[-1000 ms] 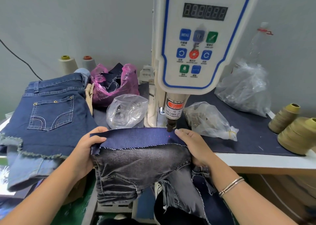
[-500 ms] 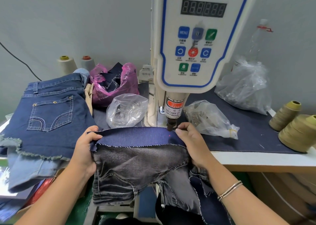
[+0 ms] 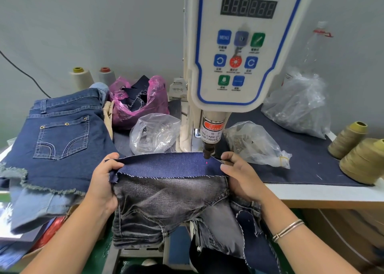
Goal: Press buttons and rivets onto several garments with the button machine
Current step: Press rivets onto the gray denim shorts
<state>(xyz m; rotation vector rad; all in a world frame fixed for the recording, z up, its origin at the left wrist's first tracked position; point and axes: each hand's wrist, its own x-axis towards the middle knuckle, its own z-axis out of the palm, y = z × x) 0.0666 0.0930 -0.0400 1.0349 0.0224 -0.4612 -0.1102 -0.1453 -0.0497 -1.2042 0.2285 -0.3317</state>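
The left hand has its fingers curled round the left end of a dark blue denim waistband, thumb on top. The right hand pinches the right end the same way. The band belongs to grey washed denim shorts that hang down off the front edge of the surface. A small red light dot sits on the band, just under the black press tip of the white button machine. Blue denim shorts with a back pocket lie to the left. Clear plastic bags sit beside the machine.
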